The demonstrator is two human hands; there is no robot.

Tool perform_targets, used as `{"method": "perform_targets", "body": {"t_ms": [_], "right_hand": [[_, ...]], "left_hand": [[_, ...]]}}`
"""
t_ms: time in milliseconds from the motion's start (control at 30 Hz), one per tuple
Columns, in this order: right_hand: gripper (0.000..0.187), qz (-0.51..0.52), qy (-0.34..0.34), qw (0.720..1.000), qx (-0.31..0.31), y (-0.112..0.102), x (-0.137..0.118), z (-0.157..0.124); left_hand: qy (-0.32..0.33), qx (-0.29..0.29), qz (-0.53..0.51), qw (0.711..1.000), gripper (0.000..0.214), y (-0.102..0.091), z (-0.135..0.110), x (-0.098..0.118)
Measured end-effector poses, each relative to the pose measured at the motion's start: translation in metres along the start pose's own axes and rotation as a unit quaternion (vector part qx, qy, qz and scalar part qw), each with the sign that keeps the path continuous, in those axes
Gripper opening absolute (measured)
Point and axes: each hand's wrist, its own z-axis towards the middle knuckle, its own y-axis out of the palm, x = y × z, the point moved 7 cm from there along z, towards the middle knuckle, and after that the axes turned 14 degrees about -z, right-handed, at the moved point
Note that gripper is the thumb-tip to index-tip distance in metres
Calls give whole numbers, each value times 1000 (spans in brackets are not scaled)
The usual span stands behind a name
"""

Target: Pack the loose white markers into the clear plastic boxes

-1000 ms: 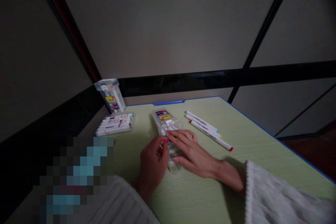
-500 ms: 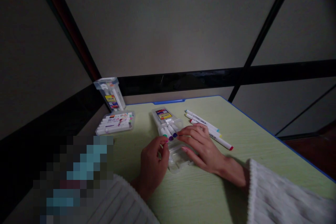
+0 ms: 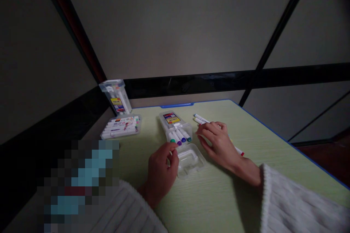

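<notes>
Clear case (image 3: 168, 119) lies at the centre of the frame on the pale green table (image 3: 191, 204), its labelled face up and mouth toward the bottom edge. In the mouth we count four capped ends on the white markers (image 3: 177, 134): green, purple, blue, dark teal. The clear lid (image 3: 195, 164) lies open just below the mouth.

Left hand (image 3: 162, 171), lower centre: fingers curled, index tip and thumb beside the green and purple caps. We cannot tell whether it pinches anything.

Right hand (image 3: 217, 143), right of centre: loosely bent, thumb apart from the fingers, nothing seen in its grasp. It covers much of the loose markers (image 3: 199, 120); contact we cannot make out. A red cap (image 3: 242, 153) shows past the wrist.

Left of centre we note a flat marker box (image 3: 121, 127) and, behind it, an upright case (image 3: 117, 98) of markers.
</notes>
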Motion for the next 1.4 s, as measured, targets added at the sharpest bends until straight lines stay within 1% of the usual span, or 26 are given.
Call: {"method": "perform_targets", "body": {"t_ms": [133, 200, 233, 333, 367, 433, 533, 667, 933, 1033, 1200, 1400], "right_hand": [[15, -23, 17, 999, -17, 3, 6, 0], [15, -40, 26, 998, -30, 5, 10, 0], [16, -50, 31, 998, -36, 6, 12, 0], [16, -91, 48, 993, -58, 10, 18, 1], [17, -103, 53, 991, -67, 11, 21, 1], [17, -123, 63, 987, -85, 14, 25, 1], [19, -140, 77, 982, -103, 15, 31, 1], [18, -159, 92, 974, -130, 16, 37, -1], [17, -199, 114, 953, -196, 22, 44, -4], [15, -209, 117, 949, -207, 24, 46, -6], [14, -225, 123, 939, -229, 27, 50, -8], [13, -240, 122, 935, -232, 28, 53, -10]], "left_hand": [[18, -5, 1, 1000, 15, 0, -2, 1], [45, -18, 8, 999, 15, 2, -4, 4], [69, -31, 16, 997, 14, 3, -5, 8], [173, -102, 52, 978, 9, 12, -11, 23], [198, -125, 63, 970, 9, 16, -13, 27], [223, -165, 83, 957, 12, 21, -16, 32], [230, -208, 102, 945, 16, 26, -18, 33], [236, -228, 112, 938, 18, 28, -19, 33], [252, -221, 111, 936, 21, 29, -22, 30], [250, -214, 105, 938, 22, 28, -22, 30], [230, -210, 107, 944, 20, 27, -21, 27], [219, -202, 116, 947, 20, 28, -20, 24]]}}
